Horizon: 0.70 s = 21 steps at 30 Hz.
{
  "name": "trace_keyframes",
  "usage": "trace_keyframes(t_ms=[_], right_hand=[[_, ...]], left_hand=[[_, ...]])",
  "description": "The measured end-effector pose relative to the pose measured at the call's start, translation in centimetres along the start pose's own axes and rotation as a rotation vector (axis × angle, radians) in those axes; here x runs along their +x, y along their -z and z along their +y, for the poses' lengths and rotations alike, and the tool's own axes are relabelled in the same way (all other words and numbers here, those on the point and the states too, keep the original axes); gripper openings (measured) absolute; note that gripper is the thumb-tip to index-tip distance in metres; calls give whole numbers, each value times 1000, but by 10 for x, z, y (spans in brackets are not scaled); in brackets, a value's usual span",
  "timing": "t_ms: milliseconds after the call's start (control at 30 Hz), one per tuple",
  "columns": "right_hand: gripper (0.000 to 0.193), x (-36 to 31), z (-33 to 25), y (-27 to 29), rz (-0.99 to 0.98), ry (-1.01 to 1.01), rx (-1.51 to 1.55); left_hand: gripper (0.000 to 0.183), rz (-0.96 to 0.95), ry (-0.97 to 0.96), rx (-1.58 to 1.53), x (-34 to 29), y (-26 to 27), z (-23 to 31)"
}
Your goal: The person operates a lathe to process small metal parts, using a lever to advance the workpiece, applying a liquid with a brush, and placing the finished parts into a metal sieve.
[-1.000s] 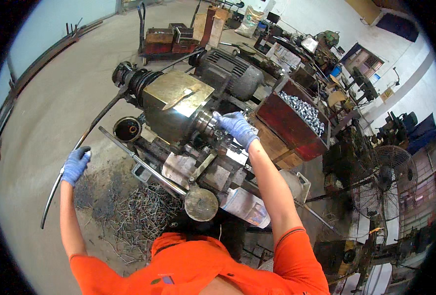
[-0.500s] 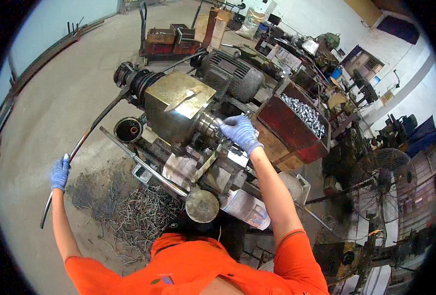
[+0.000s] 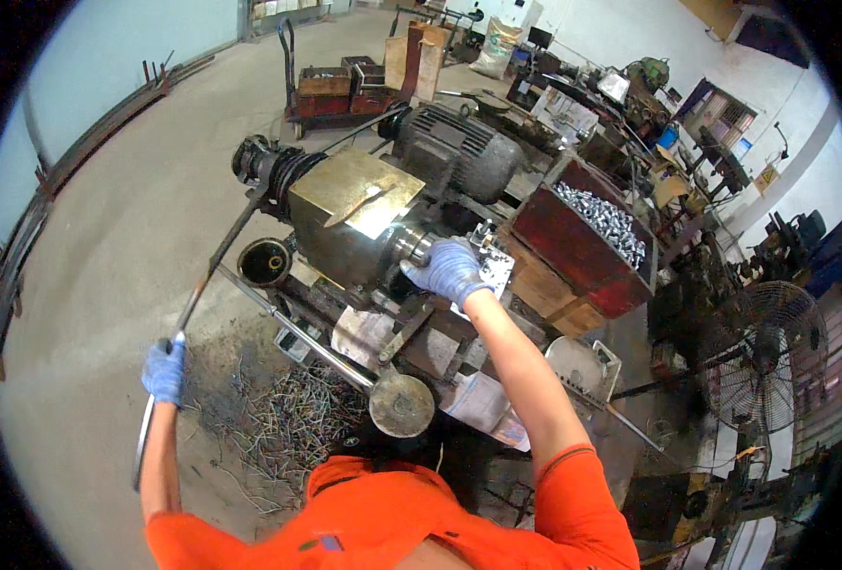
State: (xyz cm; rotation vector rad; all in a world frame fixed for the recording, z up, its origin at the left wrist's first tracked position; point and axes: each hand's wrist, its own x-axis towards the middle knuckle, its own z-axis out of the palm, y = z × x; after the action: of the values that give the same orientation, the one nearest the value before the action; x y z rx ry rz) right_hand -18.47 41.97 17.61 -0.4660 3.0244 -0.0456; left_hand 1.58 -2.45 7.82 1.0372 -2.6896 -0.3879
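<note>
My left hand (image 3: 163,370), in a blue knitted glove, is closed round a long dark lever bar (image 3: 196,296). The bar slopes up to the rear of the lathe's headstock (image 3: 331,237), and its lower end sticks out below my fist. My right hand (image 3: 448,270), gloved alike, is at the front of the steel chuck (image 3: 406,242), its fingers curled against the chuck's end. Whatever lies within those fingers is hidden. A pointed flat metal piece (image 3: 354,205) rests on the headstock's brass-coloured cover.
Right of the headstock stands a red bin (image 3: 573,249) of small shiny metal parts. A round handwheel (image 3: 402,406) and a chrome rod (image 3: 321,350) are nearer me. Metal shavings (image 3: 297,408) heap on the floor; a fan (image 3: 766,356) stands at right, a loaded trolley (image 3: 331,104) behind.
My left hand and the lever bar have swung right, toward the machine, and sit slightly lower. My right hand has closed further over the chuck's end. The view has shifted slightly.
</note>
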Motion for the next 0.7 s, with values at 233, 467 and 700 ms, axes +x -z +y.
trace_keyframes(t_ms=[233,467,700], right_hand=[[44,2,13,-31,265,38,70],[43,3,15,-33,299,14,30],[32,-84,-21,15,532,318,180]], left_hand=[[45,-4,-9,119,-29,-1,25],[43,-16,-161,126,-20,-3,29],[37,-127,-748,-565,-66,47,139]])
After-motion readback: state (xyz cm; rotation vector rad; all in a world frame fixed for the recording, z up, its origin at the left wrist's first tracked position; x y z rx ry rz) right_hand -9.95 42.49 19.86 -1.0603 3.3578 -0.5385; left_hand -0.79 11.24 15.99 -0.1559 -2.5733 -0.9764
